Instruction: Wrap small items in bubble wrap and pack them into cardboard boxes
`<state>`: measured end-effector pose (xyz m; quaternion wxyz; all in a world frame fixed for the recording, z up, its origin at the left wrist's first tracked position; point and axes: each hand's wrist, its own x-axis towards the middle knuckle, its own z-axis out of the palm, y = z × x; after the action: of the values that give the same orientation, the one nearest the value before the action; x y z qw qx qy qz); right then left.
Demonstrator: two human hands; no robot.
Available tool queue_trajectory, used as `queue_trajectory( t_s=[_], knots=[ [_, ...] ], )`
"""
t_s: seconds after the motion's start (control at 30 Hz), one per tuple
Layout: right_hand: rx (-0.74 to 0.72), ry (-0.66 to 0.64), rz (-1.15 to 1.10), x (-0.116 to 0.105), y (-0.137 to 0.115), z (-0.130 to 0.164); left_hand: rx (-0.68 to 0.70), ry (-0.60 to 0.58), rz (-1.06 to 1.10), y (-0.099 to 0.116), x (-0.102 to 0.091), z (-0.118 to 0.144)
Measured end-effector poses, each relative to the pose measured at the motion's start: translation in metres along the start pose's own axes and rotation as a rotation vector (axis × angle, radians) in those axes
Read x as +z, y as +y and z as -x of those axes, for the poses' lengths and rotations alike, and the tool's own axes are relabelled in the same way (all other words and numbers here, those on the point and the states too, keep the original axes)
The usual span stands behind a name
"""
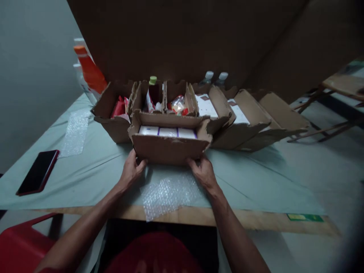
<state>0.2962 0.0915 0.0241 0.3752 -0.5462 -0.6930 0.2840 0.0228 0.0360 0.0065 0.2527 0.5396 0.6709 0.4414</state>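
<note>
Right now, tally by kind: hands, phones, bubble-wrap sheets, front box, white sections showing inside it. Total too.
Hands: 2
Phone: 1
Bubble-wrap sheets: 2
Front box: 1
White sections inside: 3
Total: 9

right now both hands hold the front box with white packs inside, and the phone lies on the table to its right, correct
Wrong side: in the head view, the phone lies on the table left of the front box. The left hand and right hand hold it, white packs inside.
</note>
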Motion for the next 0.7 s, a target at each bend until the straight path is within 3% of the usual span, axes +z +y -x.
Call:
queue_trajectory(
  t_s=[0.13,0.23,0.3,0.37,0.47,0.57,0.7],
  knots=[
    [-0.058,0.08,0.137,-0.014,0.014,0.022,0.068,0.06,-0.087,-0.003,-0.018,0.018],
    [-0.182,0.165,0.245,-0.019,0.014,0.055,0.253,0.066,-0.233,0.006,-0.025,0.055],
    [-0.269,0.099,0.251,-0.005,0.004,0.075,0.445,-0.08,-0.321,0.017,-0.017,0.08],
    [-0.382,-0.078,0.273,0.016,-0.009,0.09,0.567,-0.273,-0.399,0.024,-0.003,0.097],
    [-0.479,-0.306,0.377,0.031,-0.013,0.099,0.561,-0.459,-0.489,0.023,0.011,0.104],
    [-0.401,-0.263,0.453,-0.001,0.017,0.104,0.531,-0.492,-0.454,0.011,0.009,0.102],
    [-0.179,-0.002,0.572,-0.064,0.059,0.104,0.534,-0.483,-0.346,-0.002,-0.003,0.097]
  ],
)
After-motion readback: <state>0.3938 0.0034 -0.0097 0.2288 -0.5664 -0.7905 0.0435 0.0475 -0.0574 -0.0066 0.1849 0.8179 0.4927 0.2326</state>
